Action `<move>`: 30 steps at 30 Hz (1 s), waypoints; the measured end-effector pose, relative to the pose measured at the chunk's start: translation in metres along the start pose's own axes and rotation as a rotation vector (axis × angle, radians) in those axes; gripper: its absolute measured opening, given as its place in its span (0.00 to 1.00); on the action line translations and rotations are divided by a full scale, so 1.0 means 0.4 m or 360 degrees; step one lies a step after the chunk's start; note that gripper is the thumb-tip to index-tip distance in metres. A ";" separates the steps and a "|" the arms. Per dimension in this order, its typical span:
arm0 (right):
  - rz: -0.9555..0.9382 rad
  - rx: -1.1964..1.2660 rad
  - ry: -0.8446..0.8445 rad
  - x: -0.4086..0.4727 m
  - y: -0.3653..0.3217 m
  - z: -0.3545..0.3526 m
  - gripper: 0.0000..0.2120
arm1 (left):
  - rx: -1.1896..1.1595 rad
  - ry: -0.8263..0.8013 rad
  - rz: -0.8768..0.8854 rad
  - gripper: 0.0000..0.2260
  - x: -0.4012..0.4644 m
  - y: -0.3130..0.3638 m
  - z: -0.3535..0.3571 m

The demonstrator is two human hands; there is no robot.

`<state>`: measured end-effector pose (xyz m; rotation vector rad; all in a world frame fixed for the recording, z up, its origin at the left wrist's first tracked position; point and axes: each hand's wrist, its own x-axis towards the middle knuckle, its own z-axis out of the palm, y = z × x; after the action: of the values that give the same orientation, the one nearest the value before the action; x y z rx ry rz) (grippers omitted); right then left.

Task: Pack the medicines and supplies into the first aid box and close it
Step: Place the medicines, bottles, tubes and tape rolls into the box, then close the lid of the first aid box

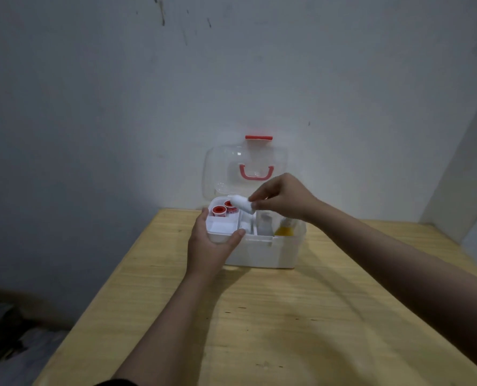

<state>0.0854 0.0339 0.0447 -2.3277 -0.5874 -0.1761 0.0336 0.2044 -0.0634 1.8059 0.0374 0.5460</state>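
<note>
1. The first aid box (262, 253) sat on the wooden table (259, 316) near its far edge, its clear lid (231, 168) swung up against the wall, so the whole interior was open to reach.
2. The left hand (212, 246) cupped the white inner tray (222, 228) at the box's left end, fingers behind it and thumb pressed on its front rim, probably to steady it while the other hand loaded it.
3. Two red-capped tape rolls (223, 209) already lay in the tray's rear compartment; the front one looked empty.
4. The right hand (282, 201) pinched a white gauze roll (241, 205) by one end between thumb and fingertips, tilted over the tray's rear right corner (a light end-grip suits dropping it in lengthwise).
5. A yellow bottle (284, 228) and a pale item beside it stood in the box's right half; what the pale one was I could not tell.
6. I judged packing well along, the lid not yet closed.
</note>
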 end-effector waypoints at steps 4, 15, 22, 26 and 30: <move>-0.0012 -0.0236 -0.0268 0.058 -0.033 0.052 0.09 | 0.0032 -0.0004 -0.0026 0.40 0.002 -0.008 -0.001; -0.0075 -0.0229 0.0198 0.081 0.001 0.042 0.11 | -0.0032 0.0008 -0.0011 0.40 0.003 -0.015 -0.001; 0.0030 -0.0755 0.0788 0.135 0.063 -0.069 0.23 | -0.0028 0.0012 -0.0032 0.42 0.008 -0.029 0.005; 0.0037 -0.0951 0.0691 0.154 0.087 -0.089 0.27 | -0.0021 0.0011 -0.0025 0.42 0.010 -0.028 0.004; -0.0078 -0.0832 0.0870 0.132 0.076 -0.084 0.23 | -0.0006 0.0001 -0.0021 0.42 0.010 -0.026 0.002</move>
<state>0.1477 0.0108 0.0655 -2.5860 -0.3421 -1.0584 0.0401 0.2079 -0.0716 1.8006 0.0486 0.5371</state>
